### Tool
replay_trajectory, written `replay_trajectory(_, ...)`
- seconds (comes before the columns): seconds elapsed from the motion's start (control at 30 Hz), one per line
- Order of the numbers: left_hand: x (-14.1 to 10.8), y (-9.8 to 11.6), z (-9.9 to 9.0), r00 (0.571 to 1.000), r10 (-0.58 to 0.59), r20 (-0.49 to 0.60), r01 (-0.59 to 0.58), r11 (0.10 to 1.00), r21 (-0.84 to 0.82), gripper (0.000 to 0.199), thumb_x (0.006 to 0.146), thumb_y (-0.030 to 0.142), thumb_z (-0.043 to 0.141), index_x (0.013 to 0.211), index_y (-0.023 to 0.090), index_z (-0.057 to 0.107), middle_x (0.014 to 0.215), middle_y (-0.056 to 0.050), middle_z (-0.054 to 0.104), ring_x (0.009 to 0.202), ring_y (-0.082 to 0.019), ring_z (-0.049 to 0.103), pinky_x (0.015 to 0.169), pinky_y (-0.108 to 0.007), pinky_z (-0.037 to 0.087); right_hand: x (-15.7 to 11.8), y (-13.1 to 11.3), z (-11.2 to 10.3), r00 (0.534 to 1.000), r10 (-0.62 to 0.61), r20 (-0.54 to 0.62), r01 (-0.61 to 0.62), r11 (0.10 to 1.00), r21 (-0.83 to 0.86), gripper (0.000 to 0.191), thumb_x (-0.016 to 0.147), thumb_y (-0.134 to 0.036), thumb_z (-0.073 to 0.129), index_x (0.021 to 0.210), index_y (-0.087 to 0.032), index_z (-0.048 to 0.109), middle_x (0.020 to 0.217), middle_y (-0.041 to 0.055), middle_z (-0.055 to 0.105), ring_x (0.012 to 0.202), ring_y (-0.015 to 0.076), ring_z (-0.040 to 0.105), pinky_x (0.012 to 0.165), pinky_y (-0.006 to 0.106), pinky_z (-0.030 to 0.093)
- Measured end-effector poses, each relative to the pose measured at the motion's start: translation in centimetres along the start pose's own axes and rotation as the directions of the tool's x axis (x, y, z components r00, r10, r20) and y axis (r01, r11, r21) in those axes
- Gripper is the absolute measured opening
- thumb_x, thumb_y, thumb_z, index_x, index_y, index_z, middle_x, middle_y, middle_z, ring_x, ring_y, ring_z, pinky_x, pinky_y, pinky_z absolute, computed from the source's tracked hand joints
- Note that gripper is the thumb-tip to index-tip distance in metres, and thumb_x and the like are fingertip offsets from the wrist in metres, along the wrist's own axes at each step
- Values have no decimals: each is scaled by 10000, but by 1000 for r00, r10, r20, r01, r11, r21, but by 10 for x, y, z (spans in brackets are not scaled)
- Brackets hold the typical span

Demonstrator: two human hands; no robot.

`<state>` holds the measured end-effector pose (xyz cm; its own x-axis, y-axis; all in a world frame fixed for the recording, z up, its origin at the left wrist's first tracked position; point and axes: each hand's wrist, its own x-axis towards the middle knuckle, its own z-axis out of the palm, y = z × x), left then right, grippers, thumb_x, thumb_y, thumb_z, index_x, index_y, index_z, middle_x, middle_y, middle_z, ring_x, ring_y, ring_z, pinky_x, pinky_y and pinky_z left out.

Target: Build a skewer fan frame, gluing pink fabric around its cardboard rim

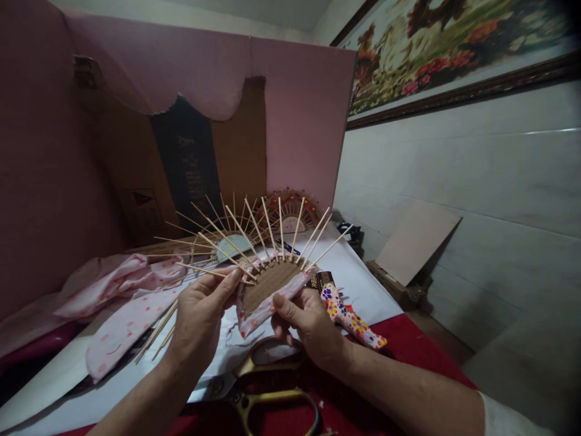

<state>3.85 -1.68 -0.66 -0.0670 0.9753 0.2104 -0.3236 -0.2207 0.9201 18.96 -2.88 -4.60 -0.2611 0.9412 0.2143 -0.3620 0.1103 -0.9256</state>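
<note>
A half-round cardboard piece point(270, 287) with a pale pink, red-spotted fabric edge is held up in front of me. Thin wooden sticks point(264, 227) fan out from its curved rim. My left hand point(202, 312) pinches one stick at the piece's left end between thumb and forefinger. Along the straight fabric edge, my right hand point(313, 324) grips the piece, thumb on the near face and fingers behind. Beneath the hands lie large scissors point(254, 396) with gold-coloured handles.
Behind stand another stick fan point(233, 247) and a red-beaded one point(290, 212). Spotted fabric point(131, 321) and loose sticks point(157, 333) lie left; a flowered fabric object point(351, 318) lies right. A pink board with cardboard point(304, 121) rises behind the table.
</note>
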Motion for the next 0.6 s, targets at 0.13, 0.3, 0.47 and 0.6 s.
replay_trajectory(0.13, 1, -1, 0, 1000, -3, -12, 3, 1000, -2, 103, 662, 215, 747, 729, 145, 713, 661, -8, 702, 584, -101, 586, 560, -196, 456, 0, 1, -1, 1000, -3, 2, 3, 1000, 3, 384, 749, -487, 645, 646, -124, 575, 448, -20, 543, 326, 38, 393, 322, 160, 286)
replay_trajectory(0.3, 1, -1, 0, 1000, 6, -19, -5, 1000, 14, 135, 653, 235, 750, 745, 143, 714, 688, -22, 709, 594, -111, 589, 570, -211, 460, 0, 1, 0, 1000, -7, -2, 7, 1000, 3, 382, 762, -484, 630, 646, -124, 571, 448, -19, 548, 324, 36, 395, 323, 159, 282)
replay_trajectory(0.47, -1, 0, 0, 1000, 17, 5, -17, 1000, 24, 102, 672, 226, 740, 730, 146, 714, 630, 5, 673, 569, -91, 563, 545, -186, 444, 0, 1, 0, 1000, 0, -14, 0, 1000, -16, 386, 770, -485, 622, 651, -122, 569, 452, -18, 548, 328, 38, 399, 321, 158, 288)
replay_trajectory(0.6, -2, 1, 0, 1000, 14, -4, -13, 1000, 16, 76, 680, 209, 736, 723, 151, 715, 610, 17, 658, 554, -80, 552, 535, -174, 437, 0, 2, 0, 1000, 5, -25, -5, 1000, -18, 382, 779, -479, 618, 649, -123, 569, 449, -20, 543, 331, 38, 396, 322, 156, 293)
